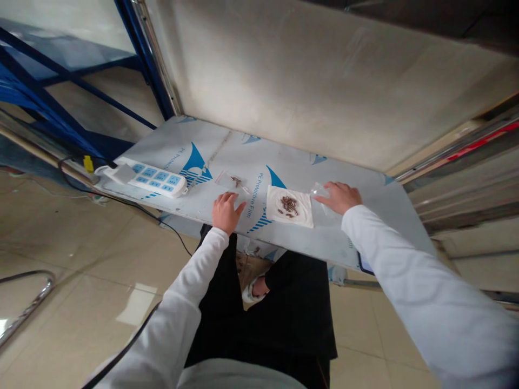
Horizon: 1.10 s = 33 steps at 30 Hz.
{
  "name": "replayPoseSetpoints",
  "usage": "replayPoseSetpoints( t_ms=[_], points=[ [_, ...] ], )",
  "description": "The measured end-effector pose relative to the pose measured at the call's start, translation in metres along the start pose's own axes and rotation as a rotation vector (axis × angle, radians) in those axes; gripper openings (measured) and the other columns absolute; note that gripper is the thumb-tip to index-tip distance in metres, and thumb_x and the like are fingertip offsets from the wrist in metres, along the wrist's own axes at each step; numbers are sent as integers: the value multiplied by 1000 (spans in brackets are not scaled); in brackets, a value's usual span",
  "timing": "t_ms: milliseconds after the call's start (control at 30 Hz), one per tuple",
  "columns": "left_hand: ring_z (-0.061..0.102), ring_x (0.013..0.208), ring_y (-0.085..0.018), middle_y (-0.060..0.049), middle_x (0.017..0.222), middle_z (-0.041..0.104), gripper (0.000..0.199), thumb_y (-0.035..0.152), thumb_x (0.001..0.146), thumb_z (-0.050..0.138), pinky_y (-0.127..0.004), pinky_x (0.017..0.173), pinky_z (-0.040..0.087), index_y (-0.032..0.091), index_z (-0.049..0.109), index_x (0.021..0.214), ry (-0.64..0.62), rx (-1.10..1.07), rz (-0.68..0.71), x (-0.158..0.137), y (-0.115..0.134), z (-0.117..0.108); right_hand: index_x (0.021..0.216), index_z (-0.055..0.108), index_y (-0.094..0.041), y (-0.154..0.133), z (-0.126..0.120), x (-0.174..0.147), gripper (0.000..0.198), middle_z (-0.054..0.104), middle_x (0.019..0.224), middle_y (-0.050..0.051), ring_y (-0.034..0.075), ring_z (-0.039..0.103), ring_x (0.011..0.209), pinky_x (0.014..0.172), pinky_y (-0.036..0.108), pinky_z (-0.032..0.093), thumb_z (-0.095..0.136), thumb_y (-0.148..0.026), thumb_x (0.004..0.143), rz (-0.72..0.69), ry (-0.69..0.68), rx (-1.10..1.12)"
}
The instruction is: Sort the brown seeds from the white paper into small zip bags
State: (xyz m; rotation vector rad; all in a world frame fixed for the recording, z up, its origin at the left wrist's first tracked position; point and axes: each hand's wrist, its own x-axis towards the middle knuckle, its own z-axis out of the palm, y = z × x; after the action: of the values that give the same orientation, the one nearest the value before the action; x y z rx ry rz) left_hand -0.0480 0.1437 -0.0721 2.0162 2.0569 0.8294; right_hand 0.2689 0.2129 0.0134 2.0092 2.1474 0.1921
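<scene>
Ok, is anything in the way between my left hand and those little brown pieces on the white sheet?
Nothing visible blocks it. Between your left hand and the little brown pieces there's only tabletop and the margin of the white sheet. The clear bag lies farther back, off that path.

Soft light, smeared detail

Dim, diffuse light leaves broad shadow across the wall panel (pixel 259 75). Glare whitens patches of glossy floor (pixel 101 254). Wide-angle stretch swells the right sleeve (pixel 421 286); the small brown pieces (pixel 289 205) look soft.
</scene>
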Motion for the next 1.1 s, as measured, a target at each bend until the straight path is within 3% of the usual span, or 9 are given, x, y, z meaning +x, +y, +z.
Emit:
replayPoseSetpoints(
  t_ms=[100,200,333,433,567,700,900,1000,1100],
  points=[
    [49,116,-31,-13,123,62,28,33,86,55,-43,95,32,17,66,105,-38,90,46,16,-4,19,114,57,-11,18,19,-8,62,62,112,23,38,56,102,77,47,42,51,-62,81,167,-22,29],
    [51,112,-31,-12,110,69,23,26,88,49,-47,97,27,19,70,90,-49,104,78,17,-3,25,124,49,-9,24,29,-17,77,55,122,25,40,50,111,83,50,40,53,-68,75,237,50,128],
    [54,105,-29,-13,96,72,30,23,91,41,-48,96,24,19,71,86,-34,101,102,9,0,17,124,51,-12,28,27,-39,57,53,126,22,35,48,116,91,49,38,47,-54,85,399,427,431],
    [55,105,-28,-12,99,72,32,26,93,38,-46,96,23,19,69,95,54,96,79,-1,5,8,112,60,-12,11,24,-74,42,61,114,19,29,57,104,86,42,44,43,-42,89,426,660,697],
    [57,103,-24,-7,106,72,29,31,93,41,-42,97,24,22,67,103,230,57,92,-23,19,-1,98,66,-16,-56,27,-124,31,71,86,10,21,65,81,75,33,49,47,-38,89,224,492,1126],
    [60,95,-22,-5,103,73,21,28,90,51,-38,92,31,22,69,100,329,19,197,-46,33,-7,99,67,-14,-131,24,-138,35,72,94,12,21,66,84,72,30,49,50,-43,88,185,339,1433],
    [63,82,-18,-2,95,75,19,17,80,66,-34,83,37,24,71,97,421,-103,476,-78,43,-17,98,70,-15,-167,7,-127,42,73,92,8,22,67,83,64,27,52,53,-51,84,184,122,1826],
    [64,88,-19,-3,100,74,19,20,81,64,-34,85,40,23,70,99,257,-285,385,-93,53,-28,95,72,-17,-166,3,-137,31,74,87,8,21,68,81,68,29,54,57,-42,85,158,197,1799],
    [65,92,-19,-6,101,73,20,28,87,57,-31,84,47,19,69,99,58,-667,34,-100,69,-40,95,72,-19,-163,0,-155,21,73,90,7,19,67,83,76,31,54,55,-30,88,73,375,1537]
  ],
)
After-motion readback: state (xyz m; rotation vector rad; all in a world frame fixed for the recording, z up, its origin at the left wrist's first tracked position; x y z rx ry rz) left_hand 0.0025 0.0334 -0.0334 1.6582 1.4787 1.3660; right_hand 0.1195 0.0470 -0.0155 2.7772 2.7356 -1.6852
